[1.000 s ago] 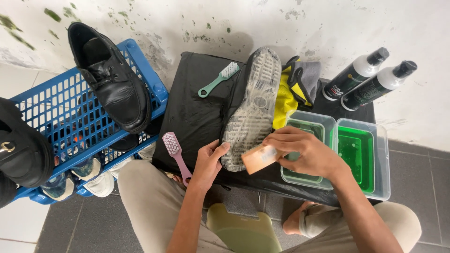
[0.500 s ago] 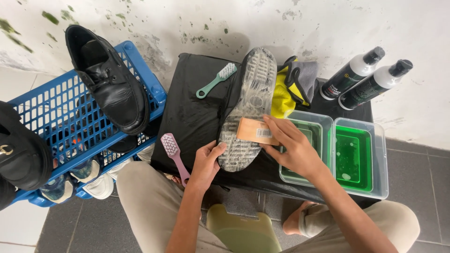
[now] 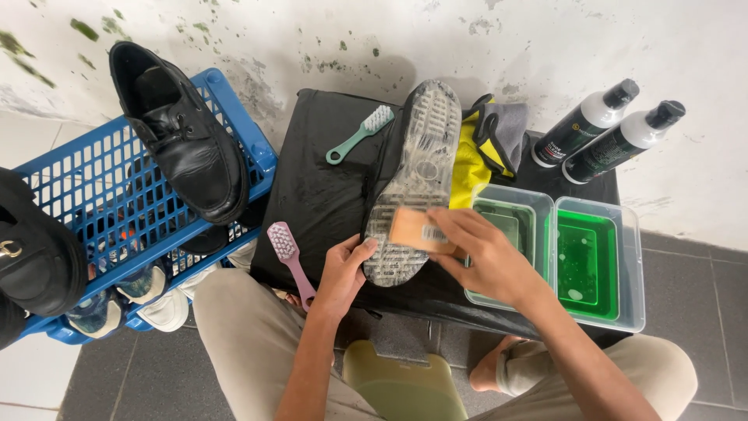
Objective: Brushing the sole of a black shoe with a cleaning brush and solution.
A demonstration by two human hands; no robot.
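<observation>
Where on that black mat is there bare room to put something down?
Free: the black mat between the green brush, pink brush and upturned shoe sole. Crowded: the right side, with yellow cloth, two clear tubs and two bottles.

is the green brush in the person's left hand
No, the green brush lies untouched on the black mat, while the left hand steadies the upturned shoe sole.

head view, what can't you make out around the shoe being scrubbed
- Shoe: only the sole shows in the head view; its upper faces away.
- Wooden brush: bristles hidden, pressed to the sole under the right hand.
- Blue crate: contents blocked by the black shoe and the grid.
- Dark bag: cut by the left edge.
</observation>
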